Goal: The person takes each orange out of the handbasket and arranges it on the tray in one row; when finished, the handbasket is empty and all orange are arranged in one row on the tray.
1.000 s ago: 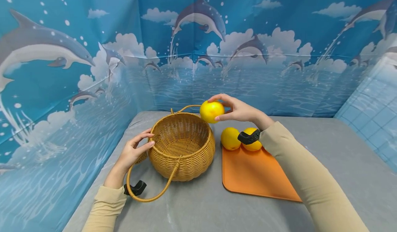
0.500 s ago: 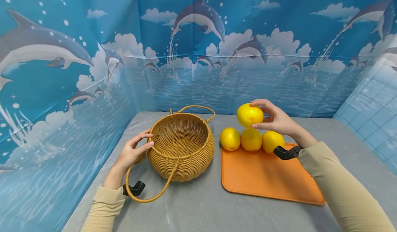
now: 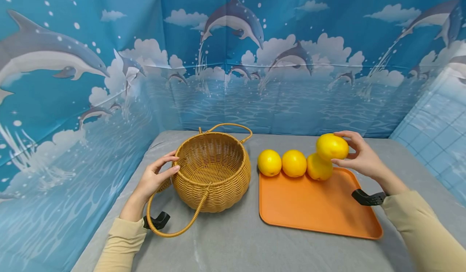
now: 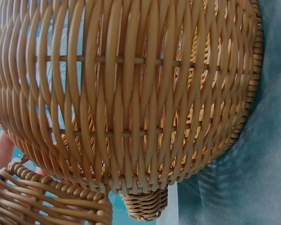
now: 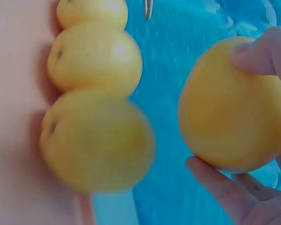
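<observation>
On the right, my right hand (image 3: 364, 154) holds a yellow orange (image 3: 332, 146) between thumb and fingers. This orange is raised and overlaps the rightmost of three oranges in the head view; a gap separates them in the right wrist view. Those three, a left orange (image 3: 270, 163), a middle orange (image 3: 294, 163) and a right orange (image 3: 319, 167), stand in a row along the far edge of an orange tray (image 3: 313, 207). My left hand (image 3: 154, 179) grips the left rim of a round wicker basket (image 3: 214, 195). Its inside is bare.
One basket handle (image 3: 174, 233) hangs down toward the front left; the other handle (image 3: 233, 125) leans out behind. Basket and tray stand on a grey-covered table (image 3: 225, 243). A blue dolphin-print curtain (image 3: 225, 94) rises behind and along the left side.
My right hand has carried the held orange from beside the basket's rim rightward and lower, to the row's right end. The left hand and the basket have stayed in place.
</observation>
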The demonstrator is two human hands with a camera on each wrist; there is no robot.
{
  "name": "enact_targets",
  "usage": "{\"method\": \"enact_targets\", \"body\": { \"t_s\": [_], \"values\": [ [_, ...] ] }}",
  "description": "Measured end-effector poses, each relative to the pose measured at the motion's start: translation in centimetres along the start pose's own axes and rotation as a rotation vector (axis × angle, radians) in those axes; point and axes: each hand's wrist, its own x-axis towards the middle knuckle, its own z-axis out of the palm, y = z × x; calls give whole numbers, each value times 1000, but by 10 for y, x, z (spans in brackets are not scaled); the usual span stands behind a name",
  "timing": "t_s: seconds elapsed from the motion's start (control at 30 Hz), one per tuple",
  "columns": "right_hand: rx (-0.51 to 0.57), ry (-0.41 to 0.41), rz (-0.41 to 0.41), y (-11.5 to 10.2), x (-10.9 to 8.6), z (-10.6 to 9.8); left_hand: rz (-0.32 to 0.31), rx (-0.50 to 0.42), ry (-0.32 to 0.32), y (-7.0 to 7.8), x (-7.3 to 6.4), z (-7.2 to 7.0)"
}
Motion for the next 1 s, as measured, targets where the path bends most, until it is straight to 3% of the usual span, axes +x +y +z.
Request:
{"method": "enact_targets", "body": {
  "t_s": [0.23,0.5,1.0],
  "values": [
    [-61,59,54,33,-25,-12,2,7,-2,-2,0,0],
    [-123,72,153,56,-42,-14,-1,14,-10,-1,0,0],
    [-242,-16,79,75,-47,-4,0,10,-14,-1,0,-1]
  ]
}}
